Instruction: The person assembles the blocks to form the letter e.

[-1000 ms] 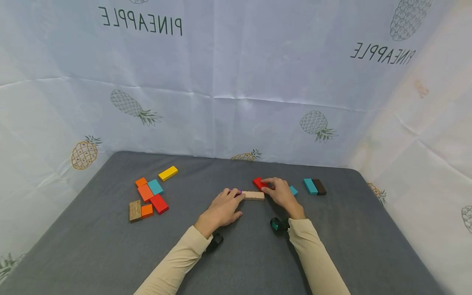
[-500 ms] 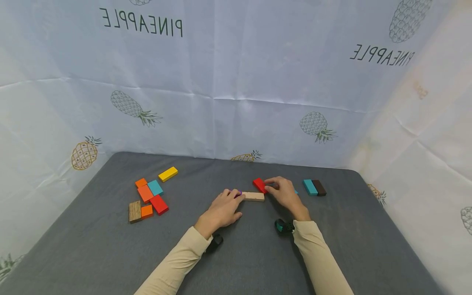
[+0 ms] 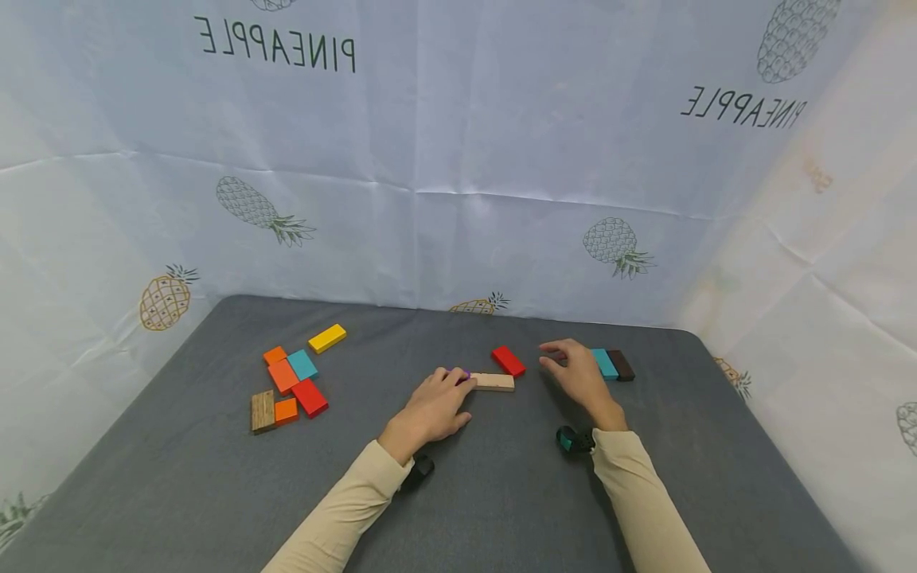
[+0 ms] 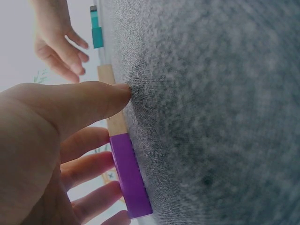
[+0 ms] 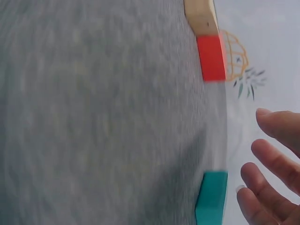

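Note:
My left hand (image 3: 432,404) rests with its fingertips on a purple wooden block (image 4: 130,176), most of which the hand hides in the head view. End to end with it lies a plain wood block (image 3: 494,382); the left thumb crosses in front of that one in the left wrist view. A red block (image 3: 508,361) sits slantwise at the plain block's far right end. To the right of these, my right hand (image 3: 579,380) is held above the table with fingers loosely spread and holding nothing. Near its fingers in the right wrist view is a teal block (image 5: 212,199).
Beside the right hand lie a blue block (image 3: 605,364) and a dark brown block (image 3: 620,365), side by side. At the left is a cluster of several blocks, among them a red block (image 3: 310,397) and a brown wood-grain block (image 3: 262,411). A yellow block (image 3: 327,338) lies behind them.
My right hand has let go of the red block and moved right, towards the blue blocks, its fingers spreading. The left hand has stayed where it was.

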`<move>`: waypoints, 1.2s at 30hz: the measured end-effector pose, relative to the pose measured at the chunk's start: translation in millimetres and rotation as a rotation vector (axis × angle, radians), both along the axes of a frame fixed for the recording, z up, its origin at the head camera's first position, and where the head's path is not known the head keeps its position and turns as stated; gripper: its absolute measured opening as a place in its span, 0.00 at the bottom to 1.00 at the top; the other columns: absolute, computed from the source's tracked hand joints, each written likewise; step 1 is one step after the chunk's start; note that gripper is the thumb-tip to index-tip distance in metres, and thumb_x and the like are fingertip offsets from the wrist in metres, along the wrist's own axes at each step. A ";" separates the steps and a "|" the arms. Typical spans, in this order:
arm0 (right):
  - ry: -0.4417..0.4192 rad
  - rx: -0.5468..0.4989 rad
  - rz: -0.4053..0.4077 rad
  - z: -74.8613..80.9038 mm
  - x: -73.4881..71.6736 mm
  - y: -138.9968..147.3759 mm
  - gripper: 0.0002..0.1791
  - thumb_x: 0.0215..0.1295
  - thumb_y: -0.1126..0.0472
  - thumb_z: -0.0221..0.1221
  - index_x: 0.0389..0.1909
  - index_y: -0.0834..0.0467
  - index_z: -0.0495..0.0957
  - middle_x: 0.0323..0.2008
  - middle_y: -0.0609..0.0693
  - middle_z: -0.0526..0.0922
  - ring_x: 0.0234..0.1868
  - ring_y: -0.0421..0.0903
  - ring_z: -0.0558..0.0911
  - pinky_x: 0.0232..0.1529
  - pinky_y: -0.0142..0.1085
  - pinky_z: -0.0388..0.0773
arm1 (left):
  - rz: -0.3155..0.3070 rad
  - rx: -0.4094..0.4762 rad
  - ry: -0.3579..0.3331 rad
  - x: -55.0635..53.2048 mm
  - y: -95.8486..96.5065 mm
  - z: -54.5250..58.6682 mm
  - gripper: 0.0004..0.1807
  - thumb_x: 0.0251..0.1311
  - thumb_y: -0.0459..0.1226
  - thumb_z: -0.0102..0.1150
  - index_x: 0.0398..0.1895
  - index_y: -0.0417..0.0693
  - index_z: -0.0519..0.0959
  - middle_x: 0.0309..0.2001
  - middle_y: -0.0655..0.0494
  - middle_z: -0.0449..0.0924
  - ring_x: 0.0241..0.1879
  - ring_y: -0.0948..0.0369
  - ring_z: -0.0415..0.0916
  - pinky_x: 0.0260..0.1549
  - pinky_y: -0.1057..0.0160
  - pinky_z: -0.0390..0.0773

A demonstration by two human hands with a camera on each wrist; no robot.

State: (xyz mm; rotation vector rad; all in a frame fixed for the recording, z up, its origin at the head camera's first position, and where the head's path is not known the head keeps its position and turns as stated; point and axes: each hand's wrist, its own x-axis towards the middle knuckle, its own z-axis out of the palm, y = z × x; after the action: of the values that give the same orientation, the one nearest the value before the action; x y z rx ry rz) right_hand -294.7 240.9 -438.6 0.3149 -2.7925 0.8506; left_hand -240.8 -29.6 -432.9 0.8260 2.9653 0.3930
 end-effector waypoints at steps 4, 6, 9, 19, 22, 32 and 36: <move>0.012 -0.016 -0.001 0.2 -0.5 10.8 0.16 0.67 0.63 0.62 0.54 0.65 0.81 0.53 0.65 0.81 0.50 0.62 0.82 0.51 0.55 0.80 | -0.002 -0.002 0.002 0.8 -0.6 0.8 0.29 0.64 0.44 0.64 0.68 0.48 0.72 0.65 0.49 0.70 0.63 0.49 0.67 0.64 0.49 0.70; 0.026 -0.017 0.000 0.7 0.0 15.8 0.16 0.67 0.64 0.62 0.53 0.65 0.81 0.53 0.66 0.81 0.50 0.63 0.82 0.50 0.55 0.80 | 0.000 -0.004 0.001 0.8 -0.5 1.2 0.30 0.64 0.44 0.64 0.68 0.48 0.72 0.65 0.49 0.70 0.63 0.49 0.67 0.63 0.49 0.70; 0.058 -0.015 -0.004 1.8 1.5 22.9 0.16 0.66 0.64 0.63 0.53 0.66 0.82 0.52 0.67 0.81 0.50 0.63 0.82 0.49 0.56 0.80 | 0.007 -0.011 -0.013 0.2 0.0 0.8 0.30 0.65 0.44 0.63 0.69 0.49 0.71 0.66 0.50 0.69 0.64 0.50 0.66 0.65 0.49 0.69; 0.063 0.025 -0.060 -0.4 4.7 47.7 0.16 0.67 0.64 0.61 0.54 0.66 0.81 0.54 0.68 0.79 0.53 0.65 0.78 0.50 0.59 0.75 | 0.011 -0.017 -0.016 -0.2 1.1 1.2 0.30 0.65 0.45 0.64 0.70 0.50 0.71 0.66 0.51 0.69 0.65 0.50 0.66 0.65 0.49 0.69; 0.065 0.044 -0.074 -0.9 4.7 54.5 0.16 0.68 0.65 0.61 0.54 0.66 0.80 0.55 0.69 0.78 0.52 0.66 0.78 0.50 0.60 0.75 | 0.011 -0.019 -0.017 -0.1 1.0 1.9 0.30 0.65 0.45 0.64 0.70 0.50 0.71 0.66 0.50 0.69 0.65 0.50 0.66 0.65 0.49 0.69; 0.085 0.066 -0.098 0.9 7.6 73.4 0.16 0.68 0.65 0.60 0.53 0.68 0.80 0.55 0.71 0.77 0.53 0.68 0.77 0.51 0.62 0.74 | 0.007 -0.016 -0.016 0.2 1.4 1.3 0.30 0.65 0.44 0.64 0.69 0.49 0.71 0.66 0.50 0.69 0.64 0.50 0.66 0.65 0.49 0.69; 0.081 0.074 -0.114 1.1 8.6 78.3 0.16 0.67 0.65 0.61 0.53 0.69 0.80 0.56 0.73 0.75 0.54 0.70 0.75 0.53 0.63 0.72 | 0.011 -0.016 -0.021 0.8 1.2 1.6 0.30 0.65 0.45 0.63 0.69 0.50 0.71 0.66 0.50 0.69 0.65 0.50 0.66 0.65 0.50 0.69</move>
State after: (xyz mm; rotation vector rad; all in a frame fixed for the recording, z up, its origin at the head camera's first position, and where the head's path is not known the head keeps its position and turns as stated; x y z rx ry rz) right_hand -286.2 319.2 -437.5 0.1952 -2.7413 0.6942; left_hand -240.0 -28.5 -431.3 0.7985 2.9507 0.3751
